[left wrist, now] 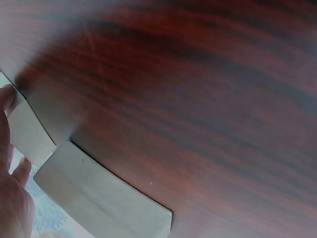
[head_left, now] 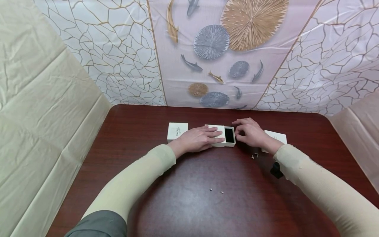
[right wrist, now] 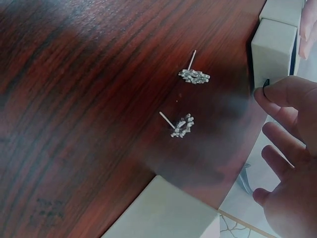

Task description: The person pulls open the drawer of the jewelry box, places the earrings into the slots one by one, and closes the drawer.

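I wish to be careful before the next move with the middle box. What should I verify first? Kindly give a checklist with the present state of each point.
1. Left hand rests on the cover: ok.
2. Right hand pinches the small dark tab at the box end: ok.
3. Drawer is fully out: not ok; it is only partly out.
4. Two silvery earrings lie apart from the right hand: ok.
5. Drawer holds nothing: cannot tell; only part of its dark inside shows.
6. Tiny pieces nearer the person are undamaged: cannot tell; too small.
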`<state>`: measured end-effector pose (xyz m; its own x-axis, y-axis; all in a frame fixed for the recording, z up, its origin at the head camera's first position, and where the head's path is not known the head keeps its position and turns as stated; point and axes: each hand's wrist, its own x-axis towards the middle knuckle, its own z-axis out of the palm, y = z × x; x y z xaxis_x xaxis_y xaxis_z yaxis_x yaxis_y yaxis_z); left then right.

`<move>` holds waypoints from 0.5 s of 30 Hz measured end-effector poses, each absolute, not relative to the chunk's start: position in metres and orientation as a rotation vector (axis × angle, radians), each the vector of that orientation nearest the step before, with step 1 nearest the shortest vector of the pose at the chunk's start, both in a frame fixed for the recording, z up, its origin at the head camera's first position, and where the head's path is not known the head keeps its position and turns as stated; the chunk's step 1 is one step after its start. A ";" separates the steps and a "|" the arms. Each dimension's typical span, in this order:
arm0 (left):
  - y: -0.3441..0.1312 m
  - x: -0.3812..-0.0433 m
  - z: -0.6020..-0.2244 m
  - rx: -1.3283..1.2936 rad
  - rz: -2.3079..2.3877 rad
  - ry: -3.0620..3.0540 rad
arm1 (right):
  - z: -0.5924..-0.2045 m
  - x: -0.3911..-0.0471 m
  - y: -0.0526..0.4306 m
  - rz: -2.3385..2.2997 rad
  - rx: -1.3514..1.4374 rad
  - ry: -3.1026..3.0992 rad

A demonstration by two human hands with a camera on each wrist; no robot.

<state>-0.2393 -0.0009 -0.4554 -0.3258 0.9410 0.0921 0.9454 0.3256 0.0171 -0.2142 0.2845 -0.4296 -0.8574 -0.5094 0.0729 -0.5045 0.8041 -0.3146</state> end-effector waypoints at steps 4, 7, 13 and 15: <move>-0.001 -0.240 -0.456 -1.784 -0.104 -2.502 | -0.430 -0.214 0.285 -0.507 -0.827 2.971; -0.001 -0.240 -0.456 -1.785 -0.094 -2.503 | -0.430 -0.215 0.285 -0.501 -0.824 2.974; -0.001 -0.240 -0.455 -1.787 -0.090 -2.504 | -0.430 -0.215 0.286 -0.482 -0.822 2.980; -0.001 -0.240 -0.455 -1.788 -0.092 -2.508 | -0.430 -0.215 0.286 -0.480 -0.823 2.981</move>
